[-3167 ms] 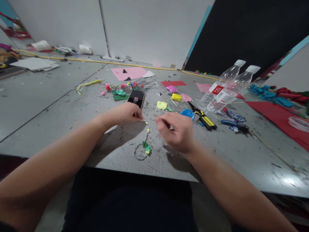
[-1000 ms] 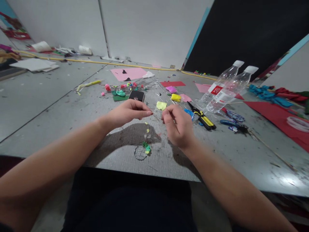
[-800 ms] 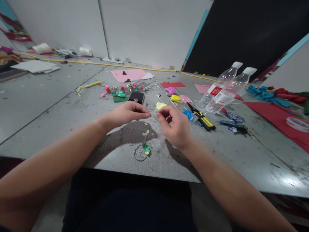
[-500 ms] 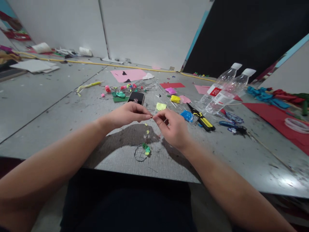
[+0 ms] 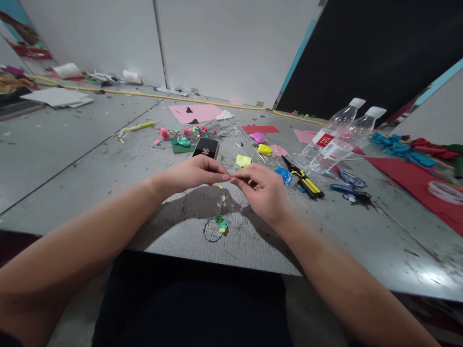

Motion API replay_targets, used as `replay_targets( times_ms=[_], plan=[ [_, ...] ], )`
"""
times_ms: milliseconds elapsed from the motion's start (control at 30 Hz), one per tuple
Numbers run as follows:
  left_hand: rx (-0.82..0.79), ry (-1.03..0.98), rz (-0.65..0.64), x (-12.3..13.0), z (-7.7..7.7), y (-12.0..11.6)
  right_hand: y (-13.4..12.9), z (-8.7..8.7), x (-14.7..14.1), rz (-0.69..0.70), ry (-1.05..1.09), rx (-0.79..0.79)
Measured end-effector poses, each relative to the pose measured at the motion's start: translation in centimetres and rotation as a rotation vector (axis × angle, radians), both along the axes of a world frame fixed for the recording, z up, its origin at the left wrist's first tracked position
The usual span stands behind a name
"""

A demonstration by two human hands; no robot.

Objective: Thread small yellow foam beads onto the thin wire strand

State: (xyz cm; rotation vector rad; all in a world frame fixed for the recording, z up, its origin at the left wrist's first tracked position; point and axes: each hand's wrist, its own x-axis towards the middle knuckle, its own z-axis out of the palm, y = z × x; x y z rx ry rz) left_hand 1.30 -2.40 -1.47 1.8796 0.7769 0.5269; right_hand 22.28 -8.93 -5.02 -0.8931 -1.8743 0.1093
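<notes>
Silvery wire forms the ring (image 5: 213, 230) that lies flat on the table (image 5: 108, 207) near its front edge, crossed inside by thin wires. Green and yellow clay (image 5: 222, 224) sits on the ring's right side, and small yellow dabs (image 5: 223, 198) run in a line just beyond it.

What has changed is above and beyond the ring: a second ago a gap parted the hands, and now their fingertips meet. The ring itself lies where it lay, so the work seems to have narrowed to one tiny spot between both hands rather than on the ring.

The left hand (image 5: 198, 171) comes in from the left of the ring, palm down, thumb and forefinger pinched together. The right hand (image 5: 263, 190) comes from the ring's right, fingers curled, its thumb and forefinger also pinched. Anything held between them is too small to tell.

Farther beyond the ring, a phone (image 5: 206, 147) lies behind the left hand and a pale yellow lump (image 5: 243, 160) behind the right. Black-and-yellow pliers (image 5: 304, 178) lie well to the ring's right, with two plastic bottles (image 5: 331, 140) past them.
</notes>
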Motion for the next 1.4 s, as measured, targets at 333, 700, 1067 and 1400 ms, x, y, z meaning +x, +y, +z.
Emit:
replay_targets(
  times_ms=[333, 700, 1067, 1400],
  plan=[
    [-0.028, -0.026, -0.045, 0.1, 0.2, -0.2, -0.2, 0.3, 0.0, 0.079, -0.055, 0.042],
    [-0.072, -0.05, 0.092, 0.3, 0.5, -0.3, -0.3, 0.2, 0.1, -0.057, 0.013, 0.006],
    [-0.058, -0.053, 0.008, 0.2, 0.1, -0.4, -0.3, 0.1, 0.0, 0.035, -0.024, 0.054],
    [-0.1, -0.058, 0.013, 0.3, 0.2, -0.6, -0.9, 0.8, -0.2, 0.07, -0.053, 0.046]
  ],
)
